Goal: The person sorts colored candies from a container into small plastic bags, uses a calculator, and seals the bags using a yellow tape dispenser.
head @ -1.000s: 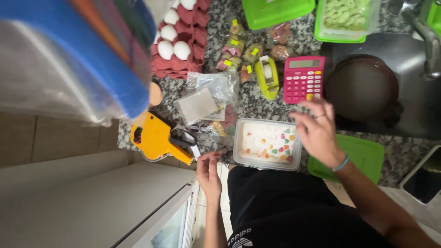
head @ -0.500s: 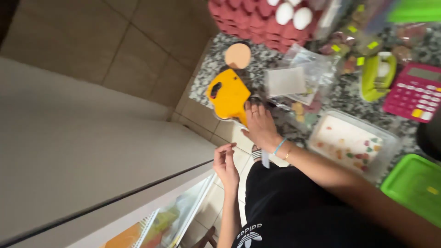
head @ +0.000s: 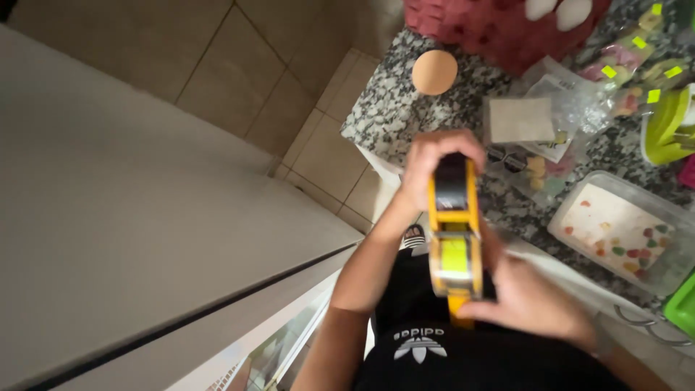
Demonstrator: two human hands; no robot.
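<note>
Together, two hands — left hand (head: 434, 163), right hand (head: 532, 297) — grasp one yellow label gun (head: 454, 232), fingers clenched around it.

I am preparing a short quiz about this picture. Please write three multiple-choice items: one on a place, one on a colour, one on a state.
1. Where is the yellow label gun?
A. On the counter
B. Held in the air between both hands
C. On the floor

2. What colour is the egg tray?
A. Blue
B. Dark red
C. White

3. In what state is the clear plastic container with coloured candies?
A. Open, without a lid
B. Closed with a green lid
C. Turned upside down

Answers:
1 B: the left hand grips its top end and the right hand its lower end, in front of the body.
2 B: the tray under the white eggs is dark red.
3 A: the candies lie uncovered inside.
</note>
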